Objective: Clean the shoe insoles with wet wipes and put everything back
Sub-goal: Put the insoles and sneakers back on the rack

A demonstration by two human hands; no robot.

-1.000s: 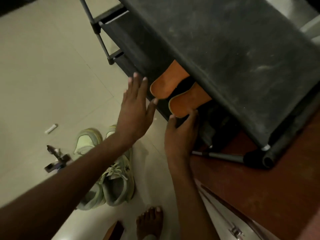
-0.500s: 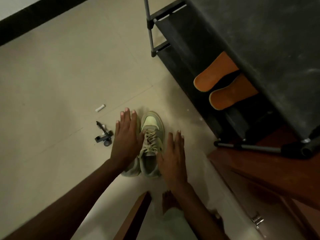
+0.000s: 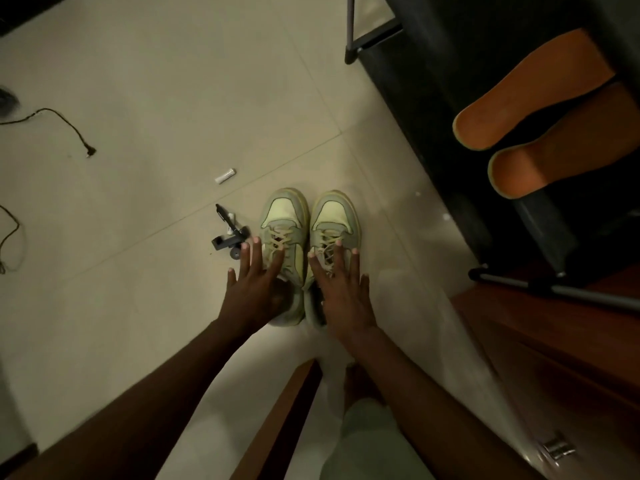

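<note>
Two pale green sneakers stand side by side on the tiled floor, the left sneaker (image 3: 284, 226) and the right sneaker (image 3: 333, 223), toes pointing away from me. My left hand (image 3: 254, 289) lies over the heel of the left sneaker with fingers straight and spread. My right hand (image 3: 341, 291) lies the same way over the laces and heel of the right one. Two orange insoles (image 3: 512, 109) (image 3: 550, 164) stick out from a shelf of the black shoe rack (image 3: 436, 74) at the upper right.
A small black gadget with a pen (image 3: 229, 233) and a white tube (image 3: 225, 175) lie on the floor left of the sneakers. A cable (image 3: 65, 126) trails at far left. A brown wooden cabinet (image 3: 561, 344) stands at the right. My bare foot (image 3: 356, 379) is below the hands.
Both hands left the insoles on the rack shelf and came down onto the sneakers. The view swung down and left, and the sneakers now stand apart, side by side.
</note>
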